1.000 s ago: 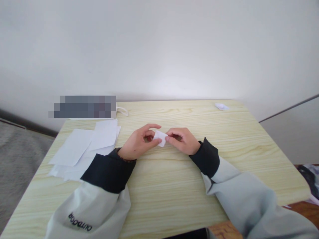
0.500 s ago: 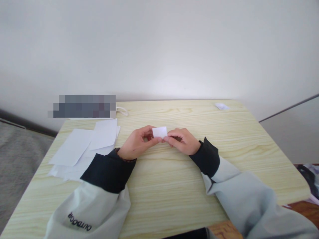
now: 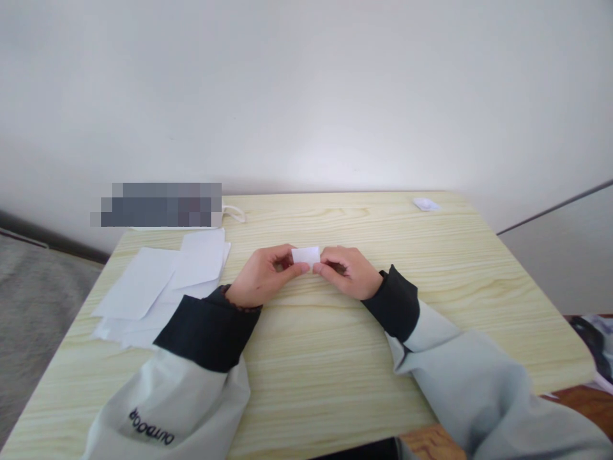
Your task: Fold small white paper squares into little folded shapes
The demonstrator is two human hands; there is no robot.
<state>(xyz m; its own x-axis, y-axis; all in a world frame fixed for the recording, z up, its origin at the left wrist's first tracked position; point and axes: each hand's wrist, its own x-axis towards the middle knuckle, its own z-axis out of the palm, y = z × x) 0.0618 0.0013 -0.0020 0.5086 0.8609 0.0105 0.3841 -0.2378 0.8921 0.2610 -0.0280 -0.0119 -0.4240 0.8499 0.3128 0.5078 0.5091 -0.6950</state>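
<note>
Two-handed pinch on one tiny bit of paper

So you've got the small white paper mid-table, right in front of you, pinched at both ends. Your left hand is nearly closed, thumb flat on the near face and fingers tucked behind, probably as the backing. Your right hand is nearly closed too, thumb and finger nipping the right edge, which likely keeps the piece from twisting. Can't tell if its bottom edge touches the table.

The loose white sheets overlap by your left forearm, handy for that side I'd guess, and out from under your fingers. The little folded white piece sits well apart at the far right, maybe so your sleeves don't catch it.
</note>
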